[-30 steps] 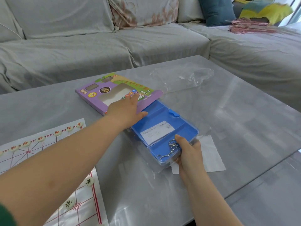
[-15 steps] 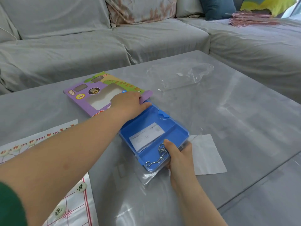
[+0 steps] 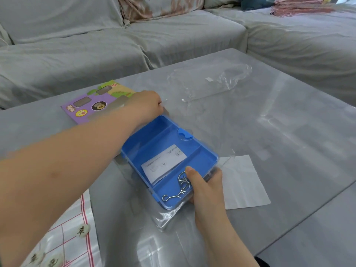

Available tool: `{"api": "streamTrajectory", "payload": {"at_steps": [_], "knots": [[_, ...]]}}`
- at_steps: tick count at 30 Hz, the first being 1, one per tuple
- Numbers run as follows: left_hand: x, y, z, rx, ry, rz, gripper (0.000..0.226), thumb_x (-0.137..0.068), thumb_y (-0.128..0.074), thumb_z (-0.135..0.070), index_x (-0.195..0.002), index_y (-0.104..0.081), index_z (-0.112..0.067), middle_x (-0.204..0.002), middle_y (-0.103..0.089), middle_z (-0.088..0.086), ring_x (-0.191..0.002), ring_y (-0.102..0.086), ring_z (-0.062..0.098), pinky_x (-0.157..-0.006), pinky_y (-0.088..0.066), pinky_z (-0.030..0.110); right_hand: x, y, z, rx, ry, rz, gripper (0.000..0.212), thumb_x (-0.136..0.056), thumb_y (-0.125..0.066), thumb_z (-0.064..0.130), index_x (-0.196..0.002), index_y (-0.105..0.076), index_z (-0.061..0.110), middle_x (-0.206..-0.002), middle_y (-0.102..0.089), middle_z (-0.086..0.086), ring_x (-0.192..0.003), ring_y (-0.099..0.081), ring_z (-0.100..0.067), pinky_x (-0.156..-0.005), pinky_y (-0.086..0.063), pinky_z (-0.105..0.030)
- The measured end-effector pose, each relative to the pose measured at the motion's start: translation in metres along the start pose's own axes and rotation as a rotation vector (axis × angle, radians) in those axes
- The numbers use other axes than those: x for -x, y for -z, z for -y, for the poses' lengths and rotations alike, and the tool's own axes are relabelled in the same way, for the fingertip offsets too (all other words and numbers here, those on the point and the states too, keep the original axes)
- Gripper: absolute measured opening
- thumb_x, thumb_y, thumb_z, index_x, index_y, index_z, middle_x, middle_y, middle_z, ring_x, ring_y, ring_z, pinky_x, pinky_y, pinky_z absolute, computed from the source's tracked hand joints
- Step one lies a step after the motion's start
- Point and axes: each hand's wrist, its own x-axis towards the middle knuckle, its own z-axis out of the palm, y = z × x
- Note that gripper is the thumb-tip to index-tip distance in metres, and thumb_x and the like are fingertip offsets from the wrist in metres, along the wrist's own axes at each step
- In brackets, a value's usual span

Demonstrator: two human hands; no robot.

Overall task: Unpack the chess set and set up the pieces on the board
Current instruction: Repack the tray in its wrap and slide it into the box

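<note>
Head view, flat cardboard sleeve [image 3: 84, 109], compartmented blue plastic tray [image 3: 152, 135]

Head-worn view, downward over table [image 3: 289, 122]

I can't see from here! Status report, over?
Left hand grips purple sleeve. Right hand grips blue tray, near end. Clear plastic lies under tray. Over.

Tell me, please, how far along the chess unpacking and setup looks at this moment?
Done: the board sheet lies spread with a few round pieces on it. In hand: the left hand holds the purple box while the right hand grips the blue tray, nearly clear of it. Left: no other pieces are in view; the tray shows only a leaflet and metal wire loops.
</note>
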Motion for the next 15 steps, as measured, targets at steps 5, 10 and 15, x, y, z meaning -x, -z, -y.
{"api": "streamTrajectory", "payload": {"at_steps": [5, 10, 15], "knots": [[0.004, -0.003, 0.021, 0.107, -0.061, -0.084, 0.039, -0.092, -0.035, -0.016, -0.053, -0.032, -0.019, -0.058, -0.037, 0.001, -0.069, -0.040, 0.027, -0.061, -0.030, 0.032, 0.007, -0.003, -0.003, 0.044, 0.024, 0.004, 0.025, -0.082, -0.059, 0.005, -0.091, -0.044, 0.024, -0.088, -0.060, 0.004, -0.078, -0.061, -0.012, -0.066, -0.049, -0.024], [0.010, -0.003, 0.028, 0.158, -0.099, -0.145, 0.040, -0.091, -0.035, -0.017, -0.051, -0.030, -0.019, -0.055, -0.038, 0.002, -0.064, -0.041, 0.028, -0.059, -0.032, 0.034, 0.016, -0.005, -0.007, 0.081, 0.006, -0.004, 0.027, -0.082, -0.059, 0.005, -0.089, -0.043, 0.025, -0.088, -0.059, 0.004, -0.077, -0.060, -0.010, -0.062, -0.045, -0.019], [0.024, -0.003, 0.021, 0.242, -0.083, -0.155, 0.033, -0.092, -0.037, -0.015, -0.060, -0.044, -0.014, -0.064, -0.048, 0.008, -0.068, -0.043, 0.027, -0.061, -0.033, 0.038, 0.026, 0.004, 0.002, 0.176, -0.033, 0.034, 0.043, -0.083, -0.062, 0.011, -0.118, -0.040, 0.023, -0.093, -0.056, 0.011, -0.079, -0.056, 0.001, -0.059, -0.043, -0.011]]}}
